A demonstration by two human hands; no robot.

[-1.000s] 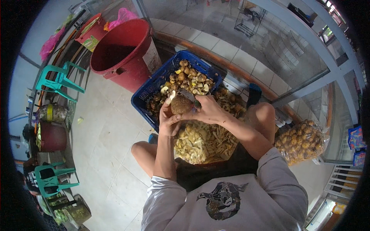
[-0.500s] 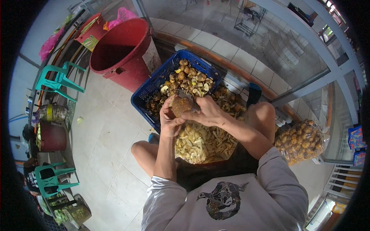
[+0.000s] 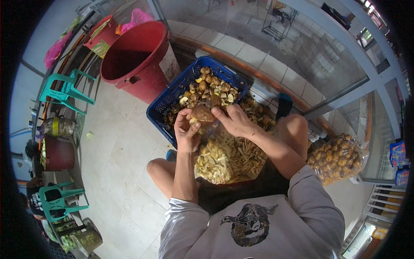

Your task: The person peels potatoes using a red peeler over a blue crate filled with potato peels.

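My left hand (image 3: 187, 131) curls its fingers and thumb round a small pale yellow potato piece (image 3: 192, 122). Against it lies a broad, flat, rusty-brown blade (image 3: 202, 114), which looks like a cleaver's. My right hand (image 3: 233, 119) grips that blade's right end, its thumb pressed on top; the handle is hidden. Both hands are over the near edge of a blue plastic crate (image 3: 161, 108) with brown potatoes (image 3: 207, 80) and cut pieces in it. Just below the hands, between my legs, are a heap of pale yellow pieces (image 3: 213, 162) and thin peelings (image 3: 250, 157).
A large red bin (image 3: 142, 82) stands against the crate's left side. By my right knee rests a clear bag of potatoes (image 3: 338, 157). Green plastic chairs (image 3: 67, 90) line the left, and a glass partition (image 3: 319, 47) runs along the far right.
The blade has tipped flatter, and its broad face shows less. My right hand has shifted slightly right, my left hand slightly left. A pale piece now shows by the left thumb.
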